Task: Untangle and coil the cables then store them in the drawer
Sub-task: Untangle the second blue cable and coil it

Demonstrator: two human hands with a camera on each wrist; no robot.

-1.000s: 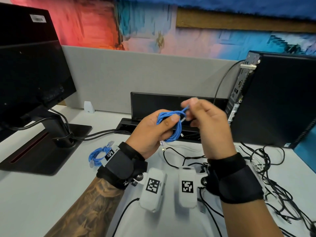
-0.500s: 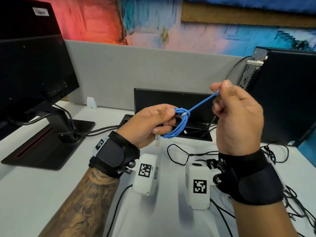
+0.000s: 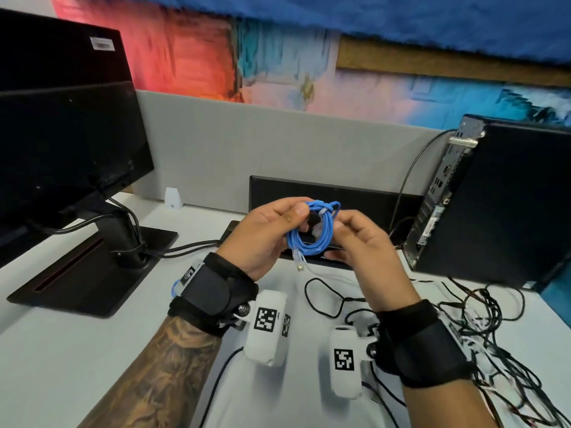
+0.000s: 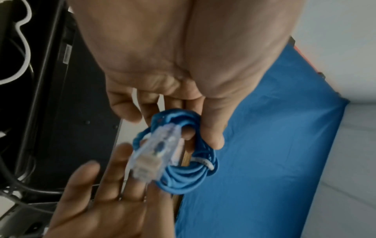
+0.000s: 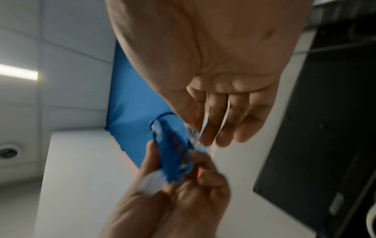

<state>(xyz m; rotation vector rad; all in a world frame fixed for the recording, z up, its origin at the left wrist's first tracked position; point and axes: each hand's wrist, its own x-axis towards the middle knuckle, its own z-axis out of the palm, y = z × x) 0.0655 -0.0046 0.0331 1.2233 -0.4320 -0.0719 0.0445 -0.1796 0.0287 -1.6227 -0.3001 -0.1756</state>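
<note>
A small blue cable coil (image 3: 327, 233) is held up over the white desk (image 3: 77, 350), tied off with a wrap at its top. My left hand (image 3: 290, 217) pinches the coil at that top between thumb and fingers, as the left wrist view shows on the blue cable coil (image 4: 183, 177). One clear plug (image 3: 298, 261) dangles below the coil. My right hand (image 3: 340, 223) lies against the coil's right side with fairly straight fingers (image 5: 211, 125), and a second clear plug (image 5: 193, 130) sits at their tips. No drawer is in view.
A tangle of thin black cables (image 3: 494, 319) covers the desk at the right. Another blue coil (image 3: 175, 287) peeks out behind my left wrist. A monitor (image 3: 61, 149) stands left, a computer case (image 3: 509, 205) right, and a black cable box (image 3: 340, 196) at the back.
My right hand pulled the cable's end out to the upper right, tightening the wrap, then came back to the coil. The coil now hangs rounder between both hands.
</note>
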